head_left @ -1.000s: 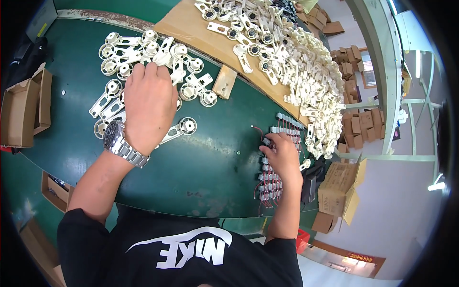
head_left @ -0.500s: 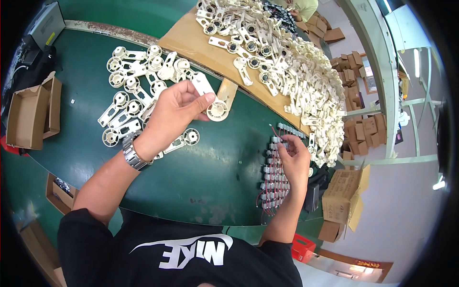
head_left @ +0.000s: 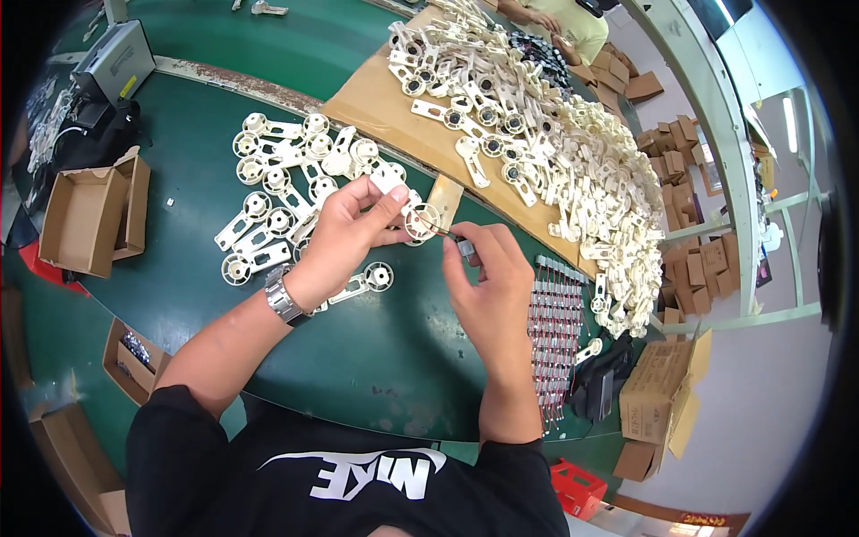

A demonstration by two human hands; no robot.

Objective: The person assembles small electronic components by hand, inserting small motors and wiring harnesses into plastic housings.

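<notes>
My left hand point(head_left: 351, 222) pinches a cream plastic housing point(head_left: 387, 182) by its flat arm; the housing's spoked ring end faces right. Between the thumb and fingers of my right hand point(head_left: 494, 285) is a small grey motor point(head_left: 463, 246). Its thin wires reach toward the ring, though whether they pass through it I cannot tell. Left of and beyond my left hand lie several similar loose housings point(head_left: 277, 157) on the green table. Beside my right wrist, grey motors with red wires point(head_left: 557, 327) lie in close rows.
A large heap of cream housings point(head_left: 608, 197) covers a cardboard sheet point(head_left: 367, 94) at the far right. Cardboard trays point(head_left: 85, 219) and a grey box-shaped device point(head_left: 121, 61) stand at left. Another person point(head_left: 573, 27) is at the far side. An open carton point(head_left: 651, 394) stands at right.
My right hand has moved left from the motor rows to the housing, bringing a motor with it. My left hand still holds the housing. The view has shifted slightly.
</notes>
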